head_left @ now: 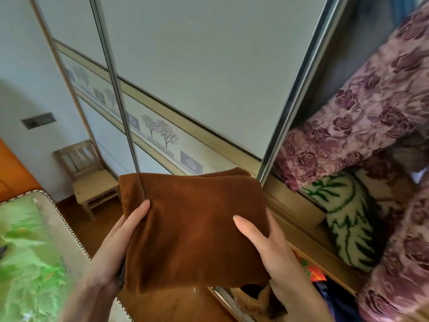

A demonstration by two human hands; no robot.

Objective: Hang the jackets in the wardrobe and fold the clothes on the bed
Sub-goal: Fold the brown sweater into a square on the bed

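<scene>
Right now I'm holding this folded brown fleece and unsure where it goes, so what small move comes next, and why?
Probably carry the folded brown fleece garment rightward toward the open wardrobe shelves. Both hands, left hand and right hand, already grip its sides, it looks folded, and the sliding grey wardrobe door stands open beside the stacked floral blankets.

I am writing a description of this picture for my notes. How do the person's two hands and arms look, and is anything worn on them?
Both forearms are bare as far as the picture shows: no sleeve reaches the wrists. The left hand and the right hand carry no glove, ring, watch or bracelet that can be seen. The fingers are slender. The right thumb's nail is short and looks unpainted.
</scene>
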